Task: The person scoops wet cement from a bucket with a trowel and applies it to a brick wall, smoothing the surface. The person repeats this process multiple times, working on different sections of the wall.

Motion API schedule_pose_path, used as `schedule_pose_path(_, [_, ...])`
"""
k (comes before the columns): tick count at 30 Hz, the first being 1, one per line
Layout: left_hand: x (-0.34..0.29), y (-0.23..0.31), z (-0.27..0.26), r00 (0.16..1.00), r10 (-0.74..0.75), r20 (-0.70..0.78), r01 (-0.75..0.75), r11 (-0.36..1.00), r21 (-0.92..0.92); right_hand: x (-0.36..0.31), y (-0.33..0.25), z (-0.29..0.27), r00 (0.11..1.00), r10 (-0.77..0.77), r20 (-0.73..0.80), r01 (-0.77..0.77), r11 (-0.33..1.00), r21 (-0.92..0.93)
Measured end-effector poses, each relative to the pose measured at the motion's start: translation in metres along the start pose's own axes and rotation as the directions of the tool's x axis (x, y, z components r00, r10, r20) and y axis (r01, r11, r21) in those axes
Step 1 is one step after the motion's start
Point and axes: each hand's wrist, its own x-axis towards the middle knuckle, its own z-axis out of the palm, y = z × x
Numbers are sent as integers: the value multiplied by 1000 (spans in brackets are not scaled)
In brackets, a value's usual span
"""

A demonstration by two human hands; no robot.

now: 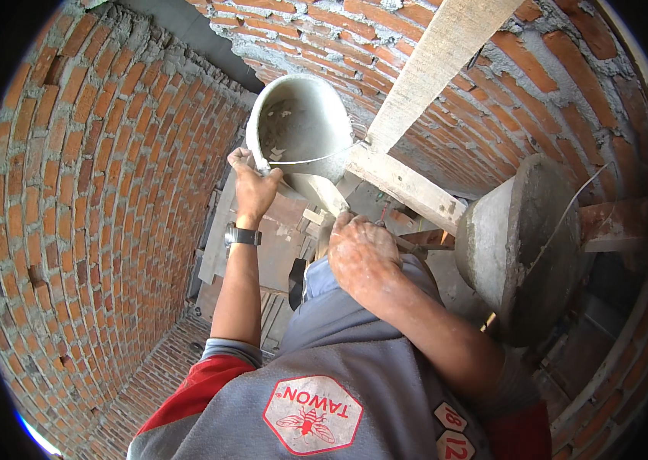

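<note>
A mortar-smeared bucket [305,126] hangs tilted in front of me, its mouth turned toward me, with wet grey residue inside and a thin wire handle across it. My left hand [253,188] is closed on the bucket's near left rim; a dark watch sits on that wrist. In my right hand [362,249], dusted with dried mortar, is a trowel [316,190], its fingers wrapped round the handle end. The trowel's flat blade reaches up and left to just below the bucket's rim, close to my left hand. Whether the blade touches the bucket, I cannot tell.
At the right stands a second mortar-caked bucket [492,238] with a wire handle. Wooden beams [408,184] cross beside the first bucket. Brick walls [94,192] rise at the left and ahead [485,107]. Boards [270,238] lie far below me.
</note>
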Motion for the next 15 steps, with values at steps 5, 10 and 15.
schedule_pose_path(5, [0, -1, -8, 993, 42, 114, -48, 998, 50, 52, -9, -1, 997, -27, 66, 29, 999, -33])
schedule_pose_path(10, [-15, -10, -16, 991, 34, 128, -38, 999, 33, 82, -12, 18, 998, -43, 49, 42, 999, 21])
schedule_pose_path(15, [-34, -14, -15, 996, 49, 80, -48, 999, -14, 90, -3, 14, 988, -104, 111, 82, 980, 184])
